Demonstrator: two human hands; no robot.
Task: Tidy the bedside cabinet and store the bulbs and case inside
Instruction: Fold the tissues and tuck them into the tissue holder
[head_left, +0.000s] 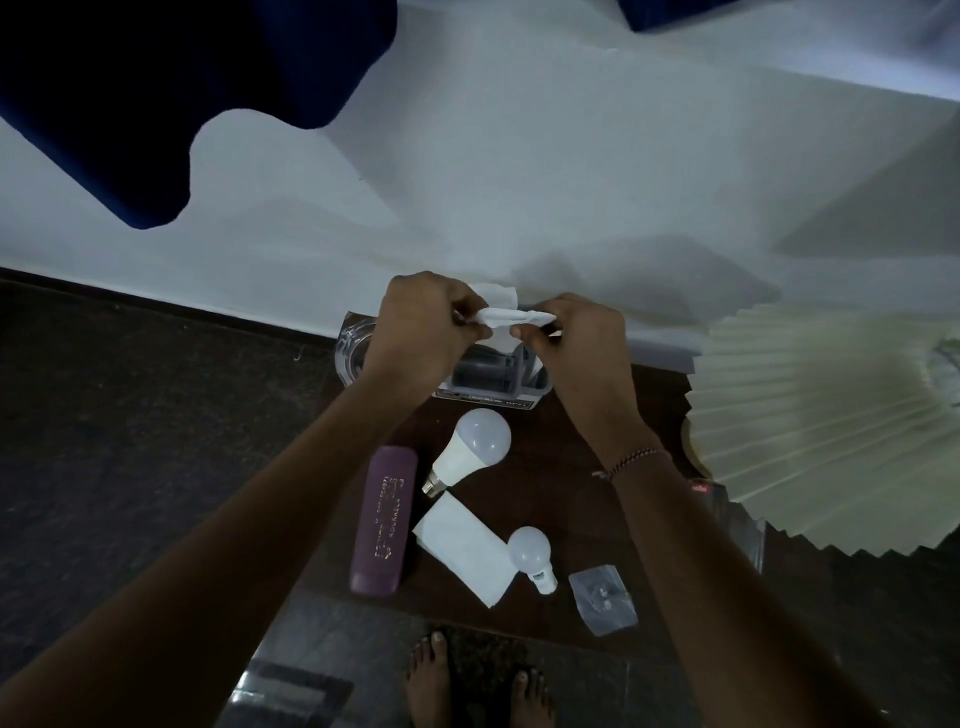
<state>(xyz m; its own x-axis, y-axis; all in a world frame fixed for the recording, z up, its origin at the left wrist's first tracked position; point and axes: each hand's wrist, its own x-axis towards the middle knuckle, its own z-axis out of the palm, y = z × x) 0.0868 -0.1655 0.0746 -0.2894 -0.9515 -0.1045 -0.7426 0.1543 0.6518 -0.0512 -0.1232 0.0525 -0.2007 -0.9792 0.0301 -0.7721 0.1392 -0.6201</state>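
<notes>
Nearest the bare feet (431, 675), on the dark cabinet top (561, 467), a small clear sachet (602, 600) lies just right of the small bulb (531, 553), whose frosted dome rests against a folded tissue (462, 545). Left of that lies the purple case (384, 519), a long rounded oblong with pale lettering along it. It looks stiff and light, and is probably best gripped across its middle. Just beyond, the large bulb (475, 444) lies on its side, white dome away and metal cap towards the case. Both bulbs likely weigh little, roll easily and have smooth, slippery domes, so the white collar near the cap seems the safer hold, and they should be set down gently. Farther off, above a clear plastic box (488, 379), the left hand (421, 322) and right hand (576, 332) each pinch one end of a crumpled white tissue (506, 317) with curled fingers. A pleated lampshade (805, 415) stands to the right.
</notes>
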